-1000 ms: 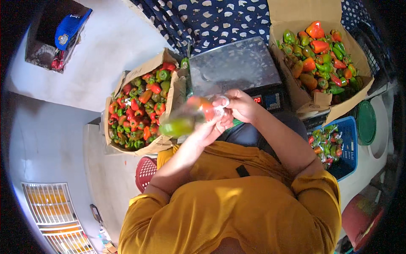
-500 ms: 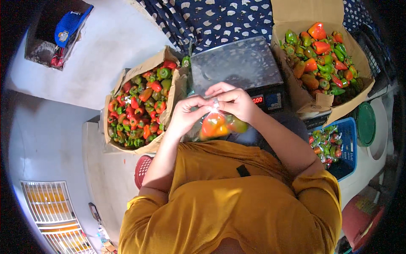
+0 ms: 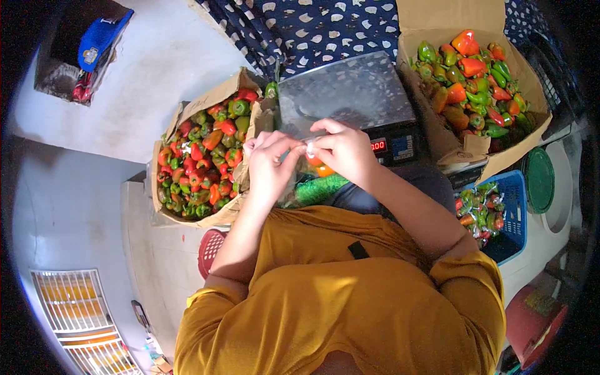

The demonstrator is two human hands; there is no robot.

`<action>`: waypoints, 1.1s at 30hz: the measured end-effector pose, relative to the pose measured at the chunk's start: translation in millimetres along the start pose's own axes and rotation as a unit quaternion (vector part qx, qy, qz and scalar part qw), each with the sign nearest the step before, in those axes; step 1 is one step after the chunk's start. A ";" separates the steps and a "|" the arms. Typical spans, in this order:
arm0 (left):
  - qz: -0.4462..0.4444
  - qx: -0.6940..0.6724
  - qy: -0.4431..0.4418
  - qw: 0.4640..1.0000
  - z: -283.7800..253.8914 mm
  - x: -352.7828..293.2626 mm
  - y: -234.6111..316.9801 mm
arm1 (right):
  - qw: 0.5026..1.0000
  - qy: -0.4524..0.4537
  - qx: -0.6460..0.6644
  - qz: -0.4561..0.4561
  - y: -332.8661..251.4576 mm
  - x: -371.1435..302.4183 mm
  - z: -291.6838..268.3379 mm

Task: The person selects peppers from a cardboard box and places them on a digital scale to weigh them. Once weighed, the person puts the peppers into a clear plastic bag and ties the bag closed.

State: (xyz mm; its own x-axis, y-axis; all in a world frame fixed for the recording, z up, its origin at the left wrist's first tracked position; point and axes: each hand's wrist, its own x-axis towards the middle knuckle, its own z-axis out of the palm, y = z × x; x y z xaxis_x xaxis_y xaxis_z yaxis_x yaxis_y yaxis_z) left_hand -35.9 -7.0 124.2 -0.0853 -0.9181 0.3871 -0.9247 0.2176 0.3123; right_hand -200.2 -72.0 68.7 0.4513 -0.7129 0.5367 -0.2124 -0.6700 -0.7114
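Note:
A clear plastic bag with red and orange peppers hangs in front of my chest, mostly hidden behind my fingers. My left hand is closed at the bag's gathered neck, thumb and fingers pinched together. Opposite it, my right hand pinches the same twisted neck, its forefinger raised a little. Just beyond both hands is a digital scale with a flat metal plate and a lit red display. Something bright green lies beneath the bag, near my lap.
To the left stands a cardboard box full of red and green peppers. Another pepper-filled box is at the far right. Below that, a blue crate holds bagged peppers, next to a round green lid. A patterned cloth hangs behind the scale.
The bag of peppers has swung up and away from my chest, behind my fingers, uncovering the green thing below. Both hands have shifted their grip on the neck.

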 end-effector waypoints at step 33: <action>-0.008 -0.301 -0.134 0.944 80.8 -65.7 -23.7 | 0.969 -0.022 0.244 -0.044 -3.1 -15.3 24.6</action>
State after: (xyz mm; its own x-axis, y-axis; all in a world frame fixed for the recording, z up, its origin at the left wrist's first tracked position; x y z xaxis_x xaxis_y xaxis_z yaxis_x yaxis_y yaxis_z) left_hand -38.3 21.4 21.3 -0.2377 -0.9563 0.1705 -0.5546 0.2777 0.7844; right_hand -185.2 -53.9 51.5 0.4881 -0.6408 0.5925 0.2587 -0.5421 -0.7995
